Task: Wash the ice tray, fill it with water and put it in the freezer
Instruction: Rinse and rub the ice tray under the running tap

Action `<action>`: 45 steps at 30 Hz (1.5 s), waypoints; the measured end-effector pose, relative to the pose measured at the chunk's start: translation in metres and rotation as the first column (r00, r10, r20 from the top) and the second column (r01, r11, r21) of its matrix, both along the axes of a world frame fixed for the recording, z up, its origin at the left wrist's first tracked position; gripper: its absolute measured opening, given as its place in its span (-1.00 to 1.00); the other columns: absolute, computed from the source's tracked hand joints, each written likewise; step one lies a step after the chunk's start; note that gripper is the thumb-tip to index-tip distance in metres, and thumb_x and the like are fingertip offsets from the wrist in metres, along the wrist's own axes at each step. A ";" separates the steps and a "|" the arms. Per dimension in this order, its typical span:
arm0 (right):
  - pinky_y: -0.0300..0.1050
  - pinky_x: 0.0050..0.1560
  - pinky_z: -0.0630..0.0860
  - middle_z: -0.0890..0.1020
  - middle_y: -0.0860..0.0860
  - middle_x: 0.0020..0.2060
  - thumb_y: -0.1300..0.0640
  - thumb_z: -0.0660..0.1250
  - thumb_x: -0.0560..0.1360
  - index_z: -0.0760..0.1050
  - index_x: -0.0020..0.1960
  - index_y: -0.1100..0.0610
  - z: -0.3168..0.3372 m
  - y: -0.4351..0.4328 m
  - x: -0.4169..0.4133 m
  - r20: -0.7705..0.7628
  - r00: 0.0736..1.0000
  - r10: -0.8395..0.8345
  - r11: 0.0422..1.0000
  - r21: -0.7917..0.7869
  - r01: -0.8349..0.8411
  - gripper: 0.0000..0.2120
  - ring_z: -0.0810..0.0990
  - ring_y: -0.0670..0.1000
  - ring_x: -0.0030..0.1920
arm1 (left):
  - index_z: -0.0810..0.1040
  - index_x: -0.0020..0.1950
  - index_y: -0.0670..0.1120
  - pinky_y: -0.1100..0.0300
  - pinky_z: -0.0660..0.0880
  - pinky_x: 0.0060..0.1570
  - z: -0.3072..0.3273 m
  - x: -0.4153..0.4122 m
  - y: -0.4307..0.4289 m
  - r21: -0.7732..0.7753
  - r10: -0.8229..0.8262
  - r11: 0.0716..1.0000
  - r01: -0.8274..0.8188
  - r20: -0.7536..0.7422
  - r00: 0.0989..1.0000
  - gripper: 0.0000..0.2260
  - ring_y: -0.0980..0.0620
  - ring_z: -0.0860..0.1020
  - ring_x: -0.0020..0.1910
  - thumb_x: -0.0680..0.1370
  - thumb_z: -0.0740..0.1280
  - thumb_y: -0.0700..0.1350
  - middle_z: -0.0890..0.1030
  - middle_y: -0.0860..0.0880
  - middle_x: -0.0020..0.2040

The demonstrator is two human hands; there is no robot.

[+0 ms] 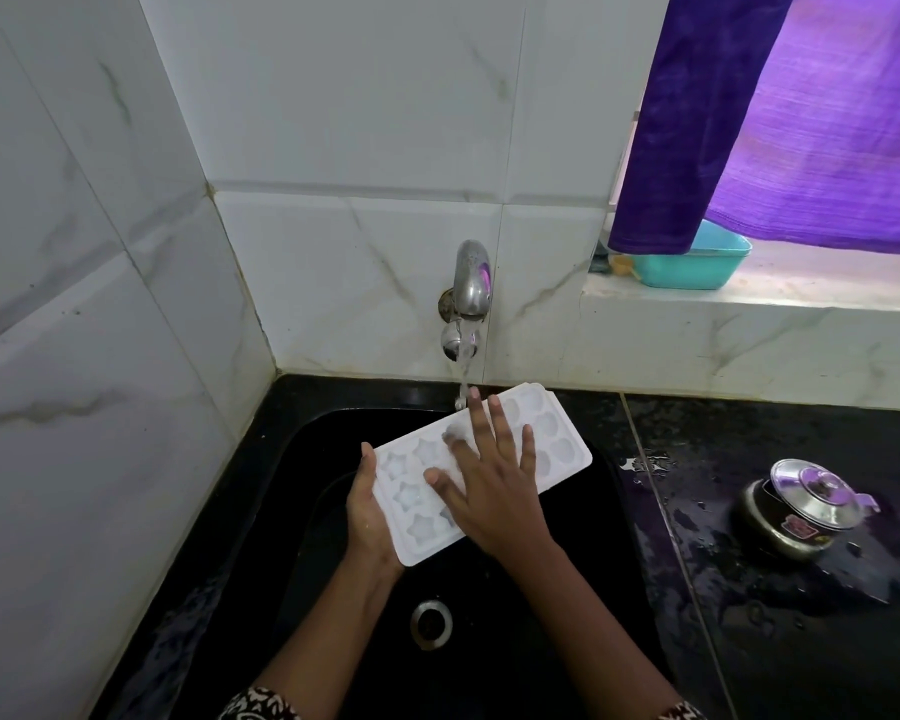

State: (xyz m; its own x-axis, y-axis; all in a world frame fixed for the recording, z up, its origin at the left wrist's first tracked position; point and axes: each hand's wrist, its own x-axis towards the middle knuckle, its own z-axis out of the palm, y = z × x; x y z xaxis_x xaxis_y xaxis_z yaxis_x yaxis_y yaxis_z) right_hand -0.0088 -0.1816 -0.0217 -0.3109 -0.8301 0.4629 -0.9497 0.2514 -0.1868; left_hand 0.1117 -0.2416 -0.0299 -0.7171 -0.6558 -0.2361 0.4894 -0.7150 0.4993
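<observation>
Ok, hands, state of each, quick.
Left hand: holds the ice tray by its end.
Right hand: open, spread flat on top of the ice tray.

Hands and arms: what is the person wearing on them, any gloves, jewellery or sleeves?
No gloves, and no rings, bangles or watch show on the left hand or the right hand. Both forearms are bare. At the bottom edge, the left sleeve and right sleeve are dark fabric with a pale printed pattern.
</observation>
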 end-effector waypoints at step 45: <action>0.13 0.06 0.54 0.58 0.13 -0.04 0.10 0.29 0.56 0.46 -0.05 0.13 0.044 0.074 -0.038 0.986 0.158 -0.059 0.926 -0.005 0.378 -0.90 0.54 0.04 -0.10 | 0.52 0.27 -0.11 -0.19 0.54 0.06 0.037 0.043 0.014 -0.003 -0.102 0.994 0.109 0.323 0.941 -0.50 -0.18 0.63 0.09 0.58 0.09 0.23 0.64 -0.17 0.16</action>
State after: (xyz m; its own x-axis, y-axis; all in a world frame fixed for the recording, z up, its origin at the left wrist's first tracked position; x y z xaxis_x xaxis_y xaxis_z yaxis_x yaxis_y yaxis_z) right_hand -0.0473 -0.1073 0.0222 -0.7854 -0.5771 -0.2239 0.1150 0.2193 -0.9688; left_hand 0.1543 -0.2279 0.0069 -0.6707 -0.5876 -0.4526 0.2226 -0.7416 0.6329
